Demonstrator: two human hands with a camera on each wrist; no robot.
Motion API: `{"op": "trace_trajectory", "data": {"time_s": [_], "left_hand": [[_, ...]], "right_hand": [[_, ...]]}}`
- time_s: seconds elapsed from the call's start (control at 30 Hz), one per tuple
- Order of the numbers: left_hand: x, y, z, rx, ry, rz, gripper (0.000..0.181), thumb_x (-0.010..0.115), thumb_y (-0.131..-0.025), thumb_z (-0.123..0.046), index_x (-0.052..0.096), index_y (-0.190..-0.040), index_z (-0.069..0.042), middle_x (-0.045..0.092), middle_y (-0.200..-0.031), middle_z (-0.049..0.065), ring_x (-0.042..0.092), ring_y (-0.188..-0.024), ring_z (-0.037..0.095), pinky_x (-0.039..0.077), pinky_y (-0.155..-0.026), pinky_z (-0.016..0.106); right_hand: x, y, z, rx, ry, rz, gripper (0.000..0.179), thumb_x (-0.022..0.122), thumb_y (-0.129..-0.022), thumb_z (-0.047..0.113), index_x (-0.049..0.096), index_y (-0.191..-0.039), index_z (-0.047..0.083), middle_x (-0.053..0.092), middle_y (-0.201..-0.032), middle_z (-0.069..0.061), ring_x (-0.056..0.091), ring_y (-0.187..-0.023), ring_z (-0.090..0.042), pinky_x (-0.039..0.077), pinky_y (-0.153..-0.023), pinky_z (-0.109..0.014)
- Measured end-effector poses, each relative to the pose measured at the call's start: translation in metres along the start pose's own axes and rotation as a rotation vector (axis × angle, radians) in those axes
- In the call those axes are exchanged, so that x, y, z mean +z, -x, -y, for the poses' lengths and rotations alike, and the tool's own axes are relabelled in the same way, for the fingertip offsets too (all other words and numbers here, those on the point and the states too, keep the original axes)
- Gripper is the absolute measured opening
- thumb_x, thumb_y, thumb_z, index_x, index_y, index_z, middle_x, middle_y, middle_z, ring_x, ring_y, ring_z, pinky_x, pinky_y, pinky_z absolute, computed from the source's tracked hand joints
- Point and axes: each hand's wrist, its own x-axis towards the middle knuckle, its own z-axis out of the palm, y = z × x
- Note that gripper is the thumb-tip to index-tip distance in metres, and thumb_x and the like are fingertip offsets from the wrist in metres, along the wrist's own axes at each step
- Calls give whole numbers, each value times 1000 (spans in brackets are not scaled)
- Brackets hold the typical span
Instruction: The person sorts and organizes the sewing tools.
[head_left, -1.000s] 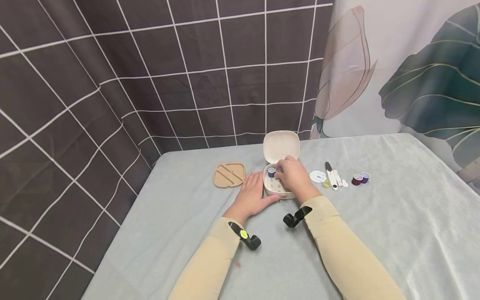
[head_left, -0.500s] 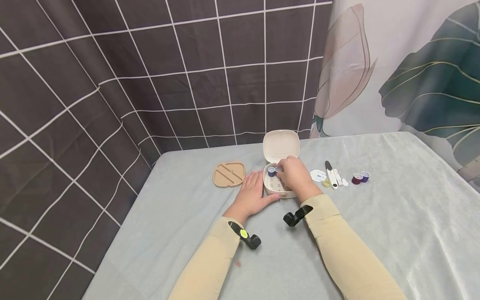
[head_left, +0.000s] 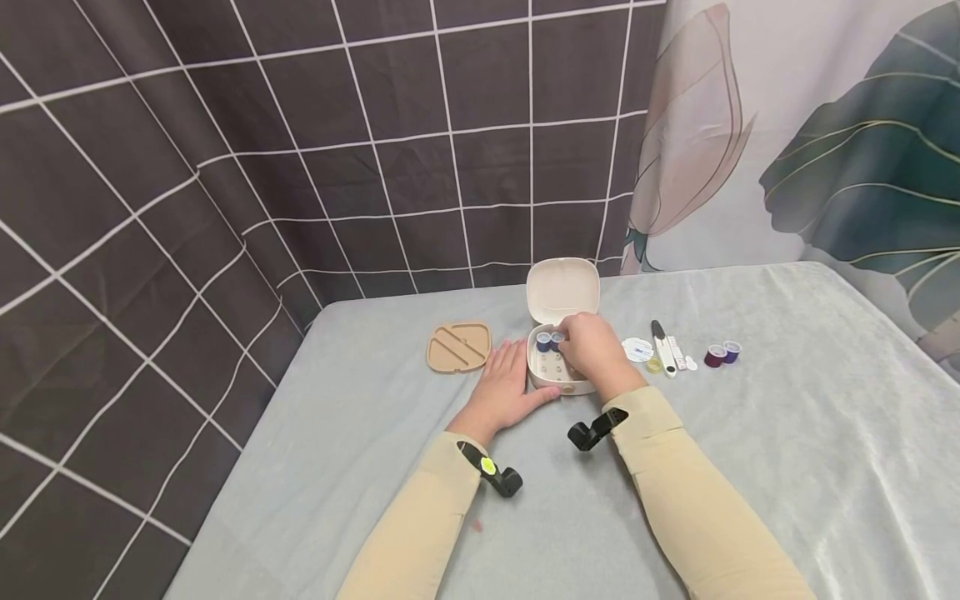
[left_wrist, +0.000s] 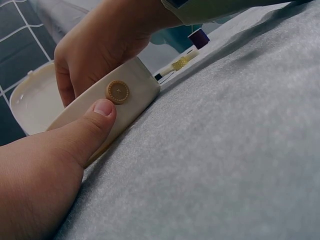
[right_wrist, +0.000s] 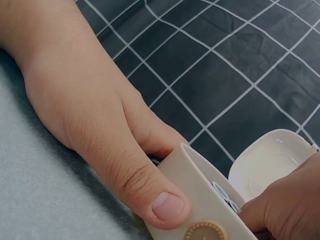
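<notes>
A cream sewing box [head_left: 567, 388] stands on the table with its lid [head_left: 563, 292] raised at the back. Two blue thread spools [head_left: 543, 342] sit side by side at the back left inside it, among small pegs. My left hand [head_left: 501, 397] rests against the box's left side, fingers straight, the thumb [left_wrist: 94, 120] pressing the front wall beside the round tan button [left_wrist: 117, 92]. Down inside the box reaches my right hand [head_left: 597, 350], its fingers bent next to the second spool. The fingertips are hidden, so whether they hold anything is not visible.
Left of the box lies a tan tray insert [head_left: 459, 347]. To its right are a white disc [head_left: 637, 349], a yellow roll [head_left: 654, 366], thread snips [head_left: 663, 348] and a white strip [head_left: 677, 353]. Farther right stand a dark red spool [head_left: 715, 357] and a purple spool [head_left: 732, 352].
My right hand's fingers have shifted slightly to the right inside the box, and the second blue spool shows more fully. My left hand stays in place.
</notes>
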Motion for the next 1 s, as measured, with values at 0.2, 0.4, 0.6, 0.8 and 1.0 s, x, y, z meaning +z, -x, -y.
{"op": "trace_trajectory", "data": {"time_s": [0.2,0.4,0.6,0.8,1.0], "left_hand": [[-1,0,0,-1,4,-2,102,49,-93,-73,18,-160,-3,26,-165,14,16,-155,28,8,-126,42],[-1,0,-1,1,6,-5,101,49,-93,-72,19,-160,-3,27,-164,14,17,-154,28,9,-126,42],[-2,0,-1,2,10,-3,102,49,-93,-73,19,-160,-3,27,-164,14,16,-154,29,9,-126,42],[-1,0,0,8,18,-12,102,49,-93,-73,19,-160,-3,28,-164,14,17,-154,29,10,-126,43],[1,0,2,16,22,-19,101,49,-92,-74,20,-160,-4,29,-163,14,18,-154,29,10,-126,43]], "right_hand": [[-1,1,1,16,-19,14,24,70,-89,6,74,-111,-3,74,-103,-17,67,-94,-33,53,-92,-50],[-2,1,1,6,-9,10,18,70,-86,5,76,-102,-1,73,-89,-12,61,-80,-29,53,-82,-47],[-8,2,0,10,-34,17,20,69,-88,7,75,-106,-1,72,-90,-12,62,-83,-29,52,-82,-47],[-24,5,-9,-28,-99,-47,32,68,-93,16,69,-118,-3,72,-103,-18,66,-96,-34,52,-89,-51],[-41,12,-31,-34,-136,-109,33,63,-96,20,68,-119,-3,70,-106,-21,66,-98,-37,52,-88,-53]]}}
